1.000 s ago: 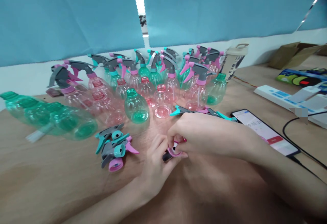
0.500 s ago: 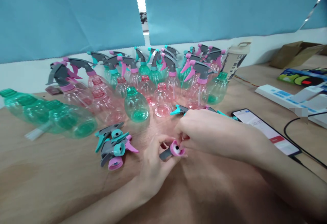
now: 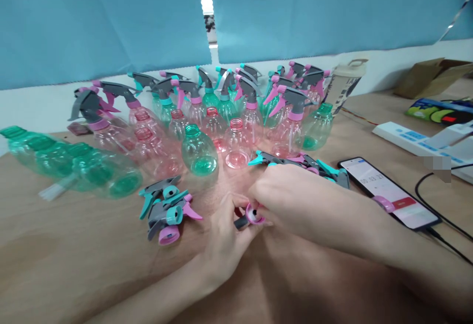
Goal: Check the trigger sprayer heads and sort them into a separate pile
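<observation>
My left hand [image 3: 225, 235] is closed around a trigger spray head [image 3: 242, 222], whose pink collar [image 3: 255, 214] is turned up towards me. A white centre with a dark hole shows inside that collar. Bent over it from the right, my right hand [image 3: 275, 191] has its fingers pinched together at the collar's rim; what is between the fingertips is hidden. Left of my hands lies a pile of loose spray heads [image 3: 166, 210] in grey, teal and pink. More loose spray heads [image 3: 306, 160] lie behind my right wrist.
Behind my hands stand several pink and green bottles, some open like the green bottle [image 3: 199, 154], others capped with spray heads. Green bottles [image 3: 107, 171] lie on their sides at the left. Rightwards are a phone [image 3: 388, 191], a power strip [image 3: 410, 139], a cup [image 3: 345, 85] and a cardboard box [image 3: 421, 80].
My right hand has shifted slightly down and left, its fingers closer over the collar. The view has moved a little, and a pink ring-shaped piece now shows beside the phone, above my right forearm.
</observation>
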Demonstrator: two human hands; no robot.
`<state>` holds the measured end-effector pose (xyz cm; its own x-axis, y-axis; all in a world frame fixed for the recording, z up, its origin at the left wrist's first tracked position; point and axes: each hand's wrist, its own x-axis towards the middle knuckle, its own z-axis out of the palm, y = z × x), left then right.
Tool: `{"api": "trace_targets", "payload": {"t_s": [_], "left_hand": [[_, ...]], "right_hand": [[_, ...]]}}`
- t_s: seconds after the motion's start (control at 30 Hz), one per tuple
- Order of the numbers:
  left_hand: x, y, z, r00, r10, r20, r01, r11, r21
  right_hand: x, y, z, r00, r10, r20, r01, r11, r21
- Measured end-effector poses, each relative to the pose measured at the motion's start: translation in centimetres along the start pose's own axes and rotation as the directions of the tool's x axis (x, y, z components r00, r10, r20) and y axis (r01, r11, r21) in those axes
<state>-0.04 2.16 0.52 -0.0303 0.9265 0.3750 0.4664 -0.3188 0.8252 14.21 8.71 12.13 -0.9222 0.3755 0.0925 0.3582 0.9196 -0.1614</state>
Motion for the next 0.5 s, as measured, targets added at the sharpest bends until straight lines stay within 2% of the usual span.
{"api": "trace_targets", "payload": {"t_s": [0.1, 0.3, 0.43, 0.5], "left_hand": [[0.0, 0.1, 0.0, 0.999, 0.046, -0.002, -0.046, 0.999, 0.026], [0.0, -0.2, -0.1, 0.995, 0.095, -0.015, -0.092, 0.987, 0.130], [-0.1, 0.0, 0.1, 0.989, 0.150, 0.011, -0.150, 0.984, 0.093], [-0.2, 0.1, 0.1, 0.989, 0.147, 0.019, -0.148, 0.987, 0.064]], "right_hand": [[0.0, -0.3, 0.3, 0.999, -0.045, -0.025, 0.045, 0.999, 0.020], [0.8, -0.6, 0.4, 0.995, 0.022, 0.097, -0.021, 1.000, -0.013], [0.4, -0.8, -0.4, 0.993, 0.041, 0.108, -0.041, 0.999, 0.000], [0.0, -0.9, -0.9, 0.984, 0.086, 0.153, -0.084, 0.996, -0.018]]}}
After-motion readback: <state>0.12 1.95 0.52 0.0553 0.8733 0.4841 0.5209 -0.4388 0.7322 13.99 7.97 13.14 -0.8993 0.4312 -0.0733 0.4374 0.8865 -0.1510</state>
